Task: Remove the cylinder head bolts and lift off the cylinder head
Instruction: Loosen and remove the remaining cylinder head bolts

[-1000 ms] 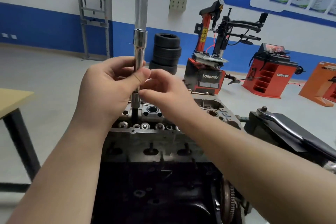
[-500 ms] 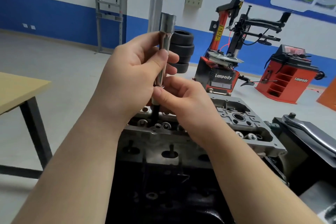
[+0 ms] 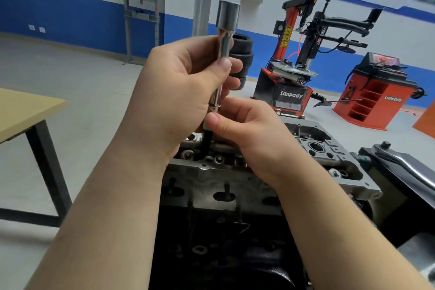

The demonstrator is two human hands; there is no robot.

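The long shiny socket (image 3: 221,54) stands upright, a black bolt (image 3: 207,142) hanging under it above the grey head (image 3: 235,179). The left hand (image 3: 179,94) grips the socket and the right hand (image 3: 247,134) pinches the bolt. Both have come up higher than before.

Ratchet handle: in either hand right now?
No, the ratchet handle lies on the dark case at right; both hands grip the long socket and bolt instead.

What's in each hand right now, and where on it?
Left hand grips the socket extension's shaft mid-length; right hand pinches the bolt just below its lower end.
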